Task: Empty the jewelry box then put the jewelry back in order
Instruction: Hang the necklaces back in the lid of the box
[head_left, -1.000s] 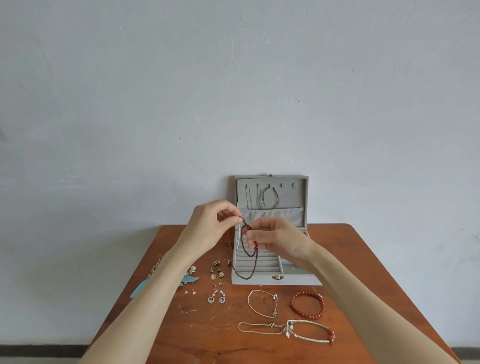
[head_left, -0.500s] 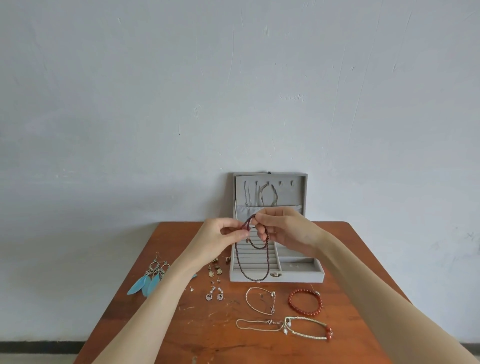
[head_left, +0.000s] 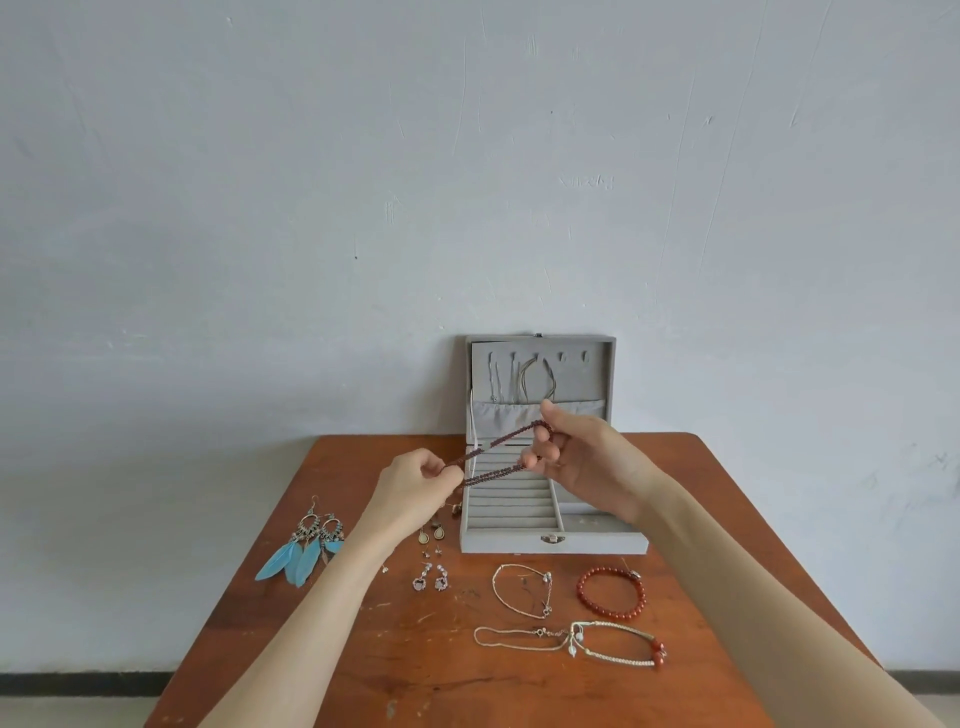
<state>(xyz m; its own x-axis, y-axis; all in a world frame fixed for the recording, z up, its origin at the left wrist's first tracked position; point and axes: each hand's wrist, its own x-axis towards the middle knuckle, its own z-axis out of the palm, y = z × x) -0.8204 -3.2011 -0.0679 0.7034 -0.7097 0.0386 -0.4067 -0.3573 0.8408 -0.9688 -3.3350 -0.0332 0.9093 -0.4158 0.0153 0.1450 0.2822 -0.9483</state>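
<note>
- left hand (head_left: 410, 480) pinches one end of the dark beaded strand (head_left: 493, 454)
- right hand (head_left: 582, 462) has the other end looped round curled fingers
- strand's pulled taut over the open jewelry box (head_left: 550, 543)

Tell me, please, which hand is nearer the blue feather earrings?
Left. The left hand is just up-right of the blue feather earrings; the right hand is farther right, over the jewelry box.

Hands (head_left: 415, 480) pulled necklace (head_left: 493, 460) taut (horiz.)
</note>
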